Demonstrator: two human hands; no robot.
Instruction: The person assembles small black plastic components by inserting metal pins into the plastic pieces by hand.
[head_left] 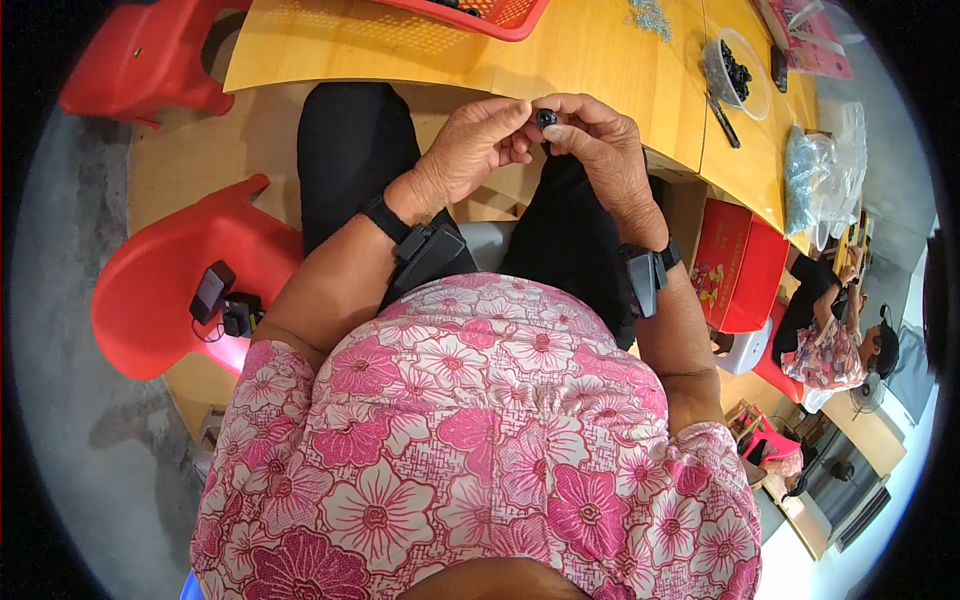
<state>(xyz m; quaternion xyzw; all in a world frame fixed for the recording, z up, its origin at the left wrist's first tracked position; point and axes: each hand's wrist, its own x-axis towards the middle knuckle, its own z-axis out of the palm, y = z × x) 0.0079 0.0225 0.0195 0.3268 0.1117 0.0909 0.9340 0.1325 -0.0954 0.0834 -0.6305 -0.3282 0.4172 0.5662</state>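
Note:
Just off the near edge of the yellow table (330,50), both my hands are raised close together above my lap. A small, round, shiny black piece (546,117) is pinched between the thumb and forefinger of my right hand (605,160). Close beside it on the left is my left hand (470,145), with thumb and forefinger pressed together and the other fingers curled. Whatever those left fingertips hold, if anything, is too small to make out. Each wrist wears a black strap with a dark device on it.
A red basket (515,25) with dark pieces sits on the table's far side. Rightward are tiny clear pieces (650,18), a clear tub (712,70) of black pieces, a black pen-like tool (722,120) and plastic bags (815,180). A red chair (150,290) stands left; other people sit right.

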